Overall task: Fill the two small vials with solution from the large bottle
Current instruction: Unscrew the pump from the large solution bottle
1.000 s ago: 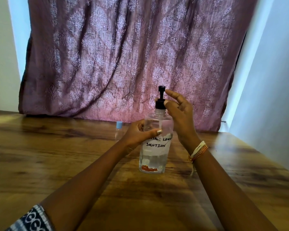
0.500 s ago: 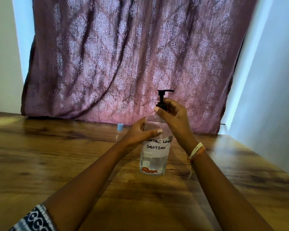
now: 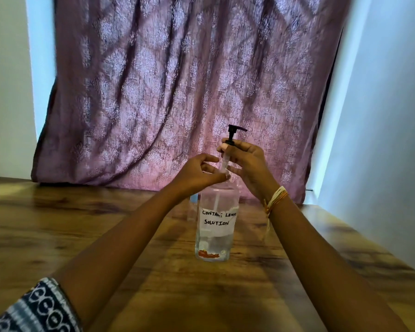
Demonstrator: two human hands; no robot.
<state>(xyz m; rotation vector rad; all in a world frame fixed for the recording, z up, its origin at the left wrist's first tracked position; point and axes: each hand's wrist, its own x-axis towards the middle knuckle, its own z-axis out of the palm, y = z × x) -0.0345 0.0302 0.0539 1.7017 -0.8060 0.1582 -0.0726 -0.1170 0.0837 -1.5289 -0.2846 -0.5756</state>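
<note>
A clear large bottle [image 3: 215, 226] with a handwritten "contact lens solution" label stands upright on the wooden table [image 3: 70, 226]. My right hand [image 3: 248, 164] grips the black pump head [image 3: 233, 135], lifted off the bottle with its clear tube hanging down into the neck. My left hand [image 3: 198, 174] pinches the top of the bottle at the neck. Behind my left wrist a small vial with a blue cap [image 3: 194, 198] is partly hidden. I see no second vial.
A purple patterned curtain [image 3: 177, 92] hangs close behind the table's far edge. A pale wall [image 3: 381, 140] runs along the table's right side. Bare wood lies in front of the bottle and to the left.
My right hand has lifted the pump head up out of the bottle, exposing its tube. My left hand has slid from the bottle's body up to its neck.
</note>
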